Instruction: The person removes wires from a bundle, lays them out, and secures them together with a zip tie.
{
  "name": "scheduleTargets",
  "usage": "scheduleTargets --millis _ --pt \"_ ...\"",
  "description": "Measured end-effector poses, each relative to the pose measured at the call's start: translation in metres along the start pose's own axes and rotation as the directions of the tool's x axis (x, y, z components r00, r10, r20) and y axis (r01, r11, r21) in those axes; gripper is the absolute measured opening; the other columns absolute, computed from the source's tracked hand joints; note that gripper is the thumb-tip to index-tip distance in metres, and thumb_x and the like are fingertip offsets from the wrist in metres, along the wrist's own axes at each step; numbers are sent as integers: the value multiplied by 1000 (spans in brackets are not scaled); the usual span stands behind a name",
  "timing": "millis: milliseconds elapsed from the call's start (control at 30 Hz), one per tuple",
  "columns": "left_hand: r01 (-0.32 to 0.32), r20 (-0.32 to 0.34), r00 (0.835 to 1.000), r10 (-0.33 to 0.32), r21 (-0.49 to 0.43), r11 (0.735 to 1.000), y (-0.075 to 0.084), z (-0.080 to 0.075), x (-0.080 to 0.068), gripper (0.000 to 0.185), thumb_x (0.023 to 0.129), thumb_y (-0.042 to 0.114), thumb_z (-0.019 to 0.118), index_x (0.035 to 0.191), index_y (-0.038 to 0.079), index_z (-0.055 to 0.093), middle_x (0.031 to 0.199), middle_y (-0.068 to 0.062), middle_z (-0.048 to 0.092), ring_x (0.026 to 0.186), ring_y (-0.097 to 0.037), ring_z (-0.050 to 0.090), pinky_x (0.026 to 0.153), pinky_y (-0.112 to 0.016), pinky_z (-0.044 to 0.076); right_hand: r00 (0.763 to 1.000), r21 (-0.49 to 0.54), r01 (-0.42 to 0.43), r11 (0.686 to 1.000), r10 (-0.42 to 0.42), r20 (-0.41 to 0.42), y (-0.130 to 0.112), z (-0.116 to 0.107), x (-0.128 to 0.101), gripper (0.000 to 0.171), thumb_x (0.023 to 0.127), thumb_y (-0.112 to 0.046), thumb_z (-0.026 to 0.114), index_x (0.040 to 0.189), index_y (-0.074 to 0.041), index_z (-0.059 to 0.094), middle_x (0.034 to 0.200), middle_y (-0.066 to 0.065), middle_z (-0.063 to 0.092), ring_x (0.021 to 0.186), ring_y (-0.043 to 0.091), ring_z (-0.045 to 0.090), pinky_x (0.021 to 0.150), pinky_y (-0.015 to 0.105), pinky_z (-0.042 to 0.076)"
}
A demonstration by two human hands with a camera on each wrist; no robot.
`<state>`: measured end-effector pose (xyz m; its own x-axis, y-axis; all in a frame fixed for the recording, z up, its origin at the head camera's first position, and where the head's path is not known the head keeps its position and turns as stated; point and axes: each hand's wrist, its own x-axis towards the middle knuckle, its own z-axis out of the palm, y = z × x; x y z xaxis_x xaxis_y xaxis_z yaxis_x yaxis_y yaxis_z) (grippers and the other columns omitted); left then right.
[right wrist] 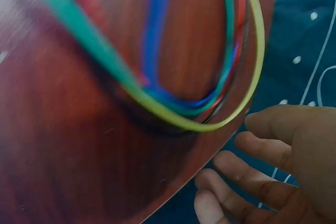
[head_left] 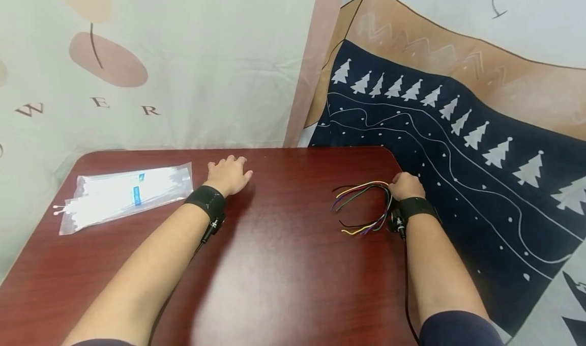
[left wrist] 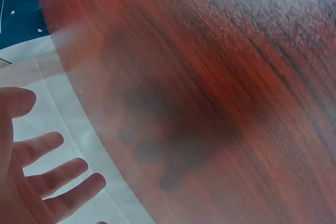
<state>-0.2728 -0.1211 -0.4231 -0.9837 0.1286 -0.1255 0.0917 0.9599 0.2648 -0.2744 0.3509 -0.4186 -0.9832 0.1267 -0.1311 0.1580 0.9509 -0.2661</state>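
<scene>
the bench (head_left: 284, 264) is a dark red wood-grain top that carries everything here, with patterned cloth hanging behind it and past its right edge; next in size, a clear plastic bag of white cable ties (head_left: 125, 193) lies flat to the left of the left hand, near it but apart, and looks sealed and untouched; then the bundle of coloured wires (head_left: 366, 206), a loose curved loop of yellow, green, blue, purple, red and black strands, lies at the right edge of the bench, just left of the right hand, its free ends splayed toward the middle of the bench; the left hand (head_left: 229, 174) rests near the far edge of the bench with its fingers (left wrist: 50, 145) spread and relaxed, holding nothing; the right hand (head_left: 406, 185) sits right at the bend of the loop, and in the wrist view its fingers (right wrist: 257, 153) are loosely open beside the yellow strand, off the edge of the bench, with no strand plainly pinched; judged from this, the work has barely begun: the wires are loose and unbound, no tie is out of the bag, so gathering the strands and fetching a tie are both left.
</scene>
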Motion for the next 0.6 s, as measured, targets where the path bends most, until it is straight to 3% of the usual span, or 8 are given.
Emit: scheduleTargets --millis 167,333,433,600 --pt "11 14 1000 -11 -5 1000 -5 1 1 55 99 41 47 144 11 42 141 -21 43 125 -42 44 97 -65 24 1000 -5 -21 1000 22 22 7 6 -3 27 96 -19 53 105 4 63 107 25 61 90 41 59 75 53 47" --pt "19 25 999 -19 -5 1000 -11 3 2 54 98 40 47 144 11 42 141 -22 43 125 -43 44 97 -65 25 998 -18 -40 999 41 55 10 15 2 18 94 -18 52 83 -5 59 81 15 58 74 33 56 63 46 43" --pt "21 29 999 -21 -4 1000 -12 2 2 54 98 39 47 145 12 42 141 -21 43 125 -42 44 97 -65 24 996 -25 -63 998 65 62 12 18 6 23 93 -16 52 70 -10 51 68 9 51 68 30 53 58 42 40" --pt "24 36 999 -24 -9 1000 -14 2 0 53 98 38 48 145 12 41 142 -21 42 126 -42 43 98 -65 23 997 -23 -70 997 71 35 15 20 7 27 92 -13 51 65 -11 48 66 9 50 67 30 52 57 43 40"
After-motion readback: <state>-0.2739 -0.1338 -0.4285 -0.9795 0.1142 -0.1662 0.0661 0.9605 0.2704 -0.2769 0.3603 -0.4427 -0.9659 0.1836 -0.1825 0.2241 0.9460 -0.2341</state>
